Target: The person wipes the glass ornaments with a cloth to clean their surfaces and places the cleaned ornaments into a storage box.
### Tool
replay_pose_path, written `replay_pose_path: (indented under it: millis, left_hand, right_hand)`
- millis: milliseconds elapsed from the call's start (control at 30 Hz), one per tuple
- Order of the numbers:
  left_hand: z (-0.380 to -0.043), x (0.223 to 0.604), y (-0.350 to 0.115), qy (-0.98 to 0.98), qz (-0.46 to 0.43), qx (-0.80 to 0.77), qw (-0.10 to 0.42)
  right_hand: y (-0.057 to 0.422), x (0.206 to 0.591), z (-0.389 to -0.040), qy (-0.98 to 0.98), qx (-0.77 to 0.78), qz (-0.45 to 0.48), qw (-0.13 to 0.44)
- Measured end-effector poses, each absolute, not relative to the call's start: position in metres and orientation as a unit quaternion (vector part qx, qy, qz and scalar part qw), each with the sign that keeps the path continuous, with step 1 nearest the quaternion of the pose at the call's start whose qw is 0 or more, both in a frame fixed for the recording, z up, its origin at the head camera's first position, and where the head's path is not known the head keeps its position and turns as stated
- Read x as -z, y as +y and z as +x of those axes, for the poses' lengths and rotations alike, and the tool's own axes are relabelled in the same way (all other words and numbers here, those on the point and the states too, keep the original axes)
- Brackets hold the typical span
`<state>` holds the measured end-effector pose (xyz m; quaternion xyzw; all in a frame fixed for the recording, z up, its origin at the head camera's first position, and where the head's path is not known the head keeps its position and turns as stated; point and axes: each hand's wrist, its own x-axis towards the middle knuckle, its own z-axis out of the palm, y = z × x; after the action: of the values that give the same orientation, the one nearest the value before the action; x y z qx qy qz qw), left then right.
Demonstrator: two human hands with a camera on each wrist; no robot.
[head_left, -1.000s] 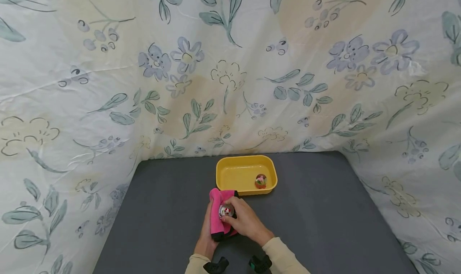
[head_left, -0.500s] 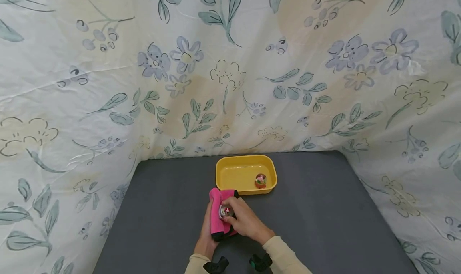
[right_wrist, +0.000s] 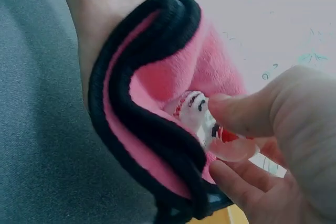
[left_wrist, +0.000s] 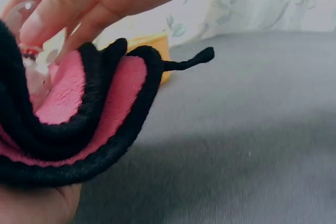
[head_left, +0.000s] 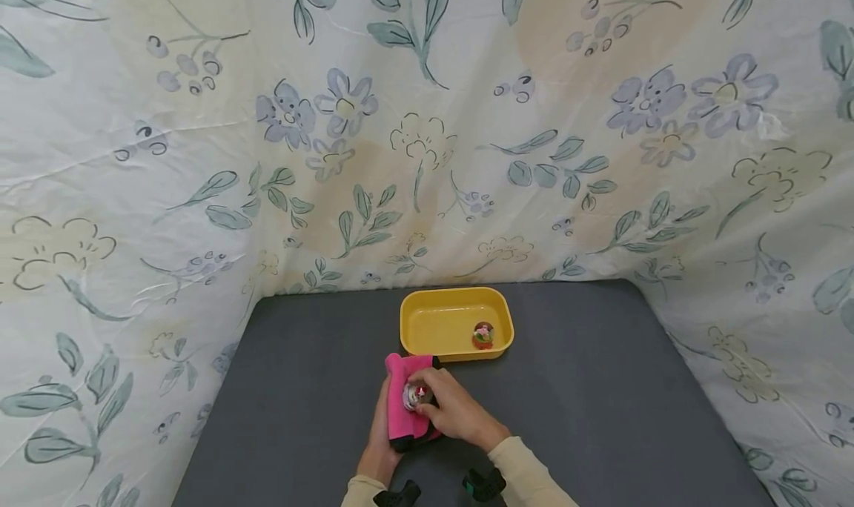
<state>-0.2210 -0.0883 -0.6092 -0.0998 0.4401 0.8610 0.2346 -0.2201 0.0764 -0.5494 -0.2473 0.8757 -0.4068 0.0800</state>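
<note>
A small snow globe [head_left: 416,396] with a white base and a red figure inside sits in the folds of a pink cloth [head_left: 398,414] with black edging. My left hand [head_left: 378,436] grips the folded cloth from beneath and the left side. With thumb and fingertips, my right hand [head_left: 460,411] pinches the clear dome. In the right wrist view the globe's patterned base [right_wrist: 190,106] presses into the pink fold, dome toward the right fingers. The left wrist view shows the cloth [left_wrist: 123,87] curled around the globe, partly hidden by its black edge; a black loop sticks out.
A yellow tray [head_left: 422,322] stands just beyond the hands on the dark grey table [head_left: 320,388]. Inside its right end lies a second snow globe [head_left: 483,336] with a reddish base. Floral fabric [head_left: 427,158] hangs behind and along both sides.
The cloth, the snow globe and my left hand have shifted slightly down and left. My right fingers keep their pinch on the globe. The tray has not moved.
</note>
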Motion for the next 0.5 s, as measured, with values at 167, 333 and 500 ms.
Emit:
replay_pose_path:
  millis: [167, 333, 500]
  left_hand:
    - [-0.218, 0.615, -0.101, 0.458, -0.109, -0.847, 0.245]
    - [-0.218, 0.622, -0.112, 0.445, -0.092, -0.851, 0.263]
    - [-0.219, 0.625, -0.117, 0.445, -0.073, -0.846, 0.282]
  right_hand:
    - [0.079, 0.552, -0.221, 0.854, 0.446, -0.248, 0.105]
    - [0.081, 0.553, -0.224, 0.844, 0.472, -0.226, 0.116]
    - [0.085, 0.550, -0.226, 0.849, 0.477, -0.206, 0.092]
